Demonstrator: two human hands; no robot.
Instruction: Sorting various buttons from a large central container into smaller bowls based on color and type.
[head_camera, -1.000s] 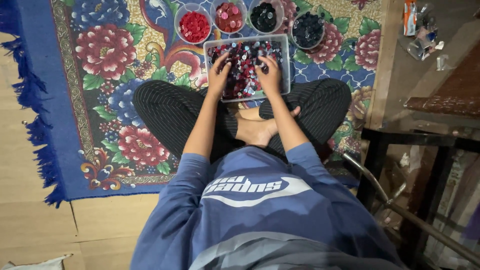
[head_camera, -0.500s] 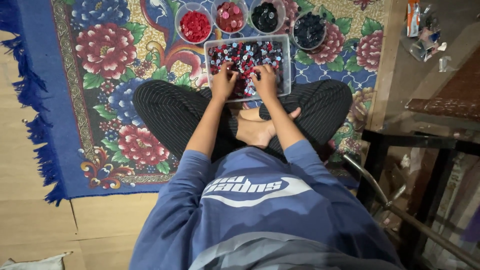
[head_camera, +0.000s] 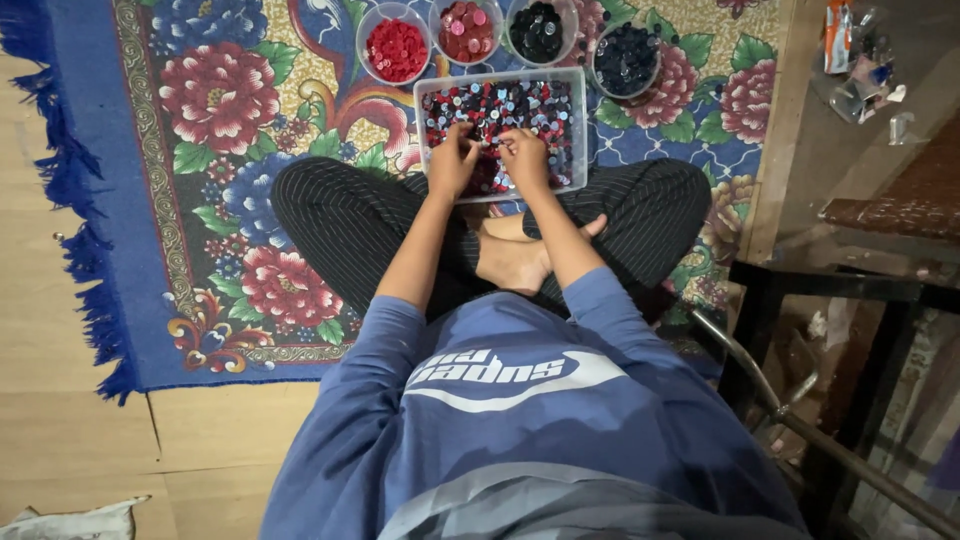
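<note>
Both hands (head_camera: 490, 160) in button tray (head_camera: 578, 130) — 4 cups (head_camera: 397, 50) beyond.

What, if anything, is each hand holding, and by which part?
It cannot be told. Both the left hand and right hand rest fingers-down among mixed red, blue and dark buttons in the clear rectangular plastic tray; any pinched button is hidden.

Four cups (head_camera: 467, 30) crowd the tray's (head_camera: 580, 130) far edge; rug (head_camera: 230, 150) leftward lies open.
</note>
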